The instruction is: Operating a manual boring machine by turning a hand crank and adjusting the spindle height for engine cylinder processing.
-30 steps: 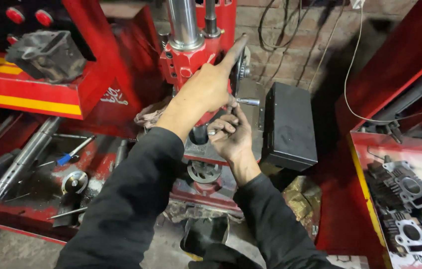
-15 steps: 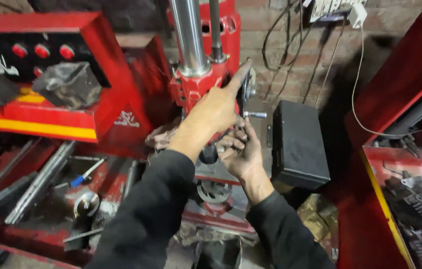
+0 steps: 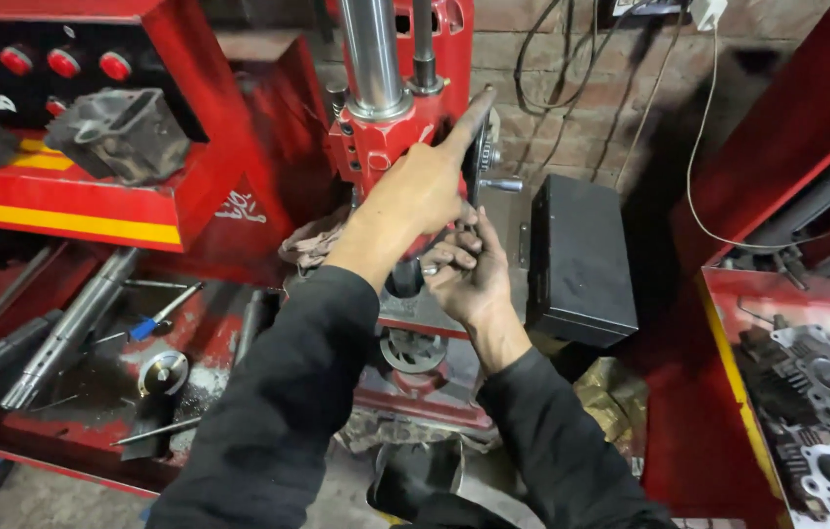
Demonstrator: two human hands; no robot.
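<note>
A red boring machine head (image 3: pixel 381 137) with a shiny steel column (image 3: pixel 372 54) stands in front of me. My left hand (image 3: pixel 425 181) reaches up against it, index finger stretched along the black handwheel (image 3: pixel 479 147) on its right side. My right hand (image 3: pixel 469 269) sits just below, palm up, fingers curled around a small dark part under the machine head; what it grips is hidden by the fingers. A chrome lever (image 3: pixel 501 183) sticks out to the right of the wheel. Both arms wear black sleeves.
A black box (image 3: pixel 577 255) hangs right of the machine. A grey engine cylinder (image 3: pixel 121 132) rests on the red cabinet at left. Steel bars (image 3: pixel 67 328) and a blue-handled tool (image 3: pixel 150 323) lie in the lower tray. Engine parts (image 3: pixel 817 392) lie at right.
The view has shifted closer and slightly right. My left index finger stays on the handwheel; my right hand remains under the machine head with its fingers curled a little tighter.
</note>
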